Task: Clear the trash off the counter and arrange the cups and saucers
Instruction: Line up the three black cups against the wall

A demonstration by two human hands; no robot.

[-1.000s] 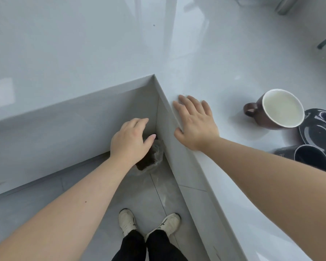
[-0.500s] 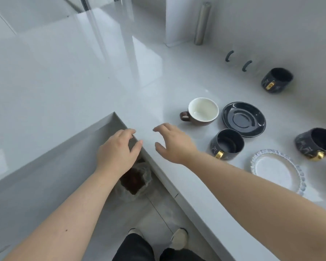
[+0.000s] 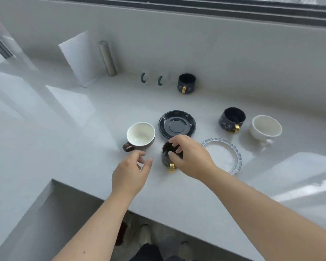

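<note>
The right hand [image 3: 191, 157] reaches over the near black cup with a gold handle [image 3: 167, 158], its fingers [image 3: 174, 143] curled over the far rim and the thumb set against the near rim — closing on the cup, though I cannot tell whether the hold is firm yet. The cup stands upright on the pale grey desk [image 3: 73, 147], just near of the empty black glossy saucer [image 3: 177, 124], which looks like its matching base; a grip from above would suit lifting it straight onto that saucer. The left hand [image 3: 130, 174] hovers with fingers apart and empty, just near the handle of the brown cup with a white inside [image 3: 140, 136], probably next to be taken. To the right lie a clear scalloped glass saucer [image 3: 224, 155], a second black gold-handled cup [image 3: 232, 118] and a white cup [image 3: 265, 129] — each apart, unpaired. No trash shows on the desk.
</note>
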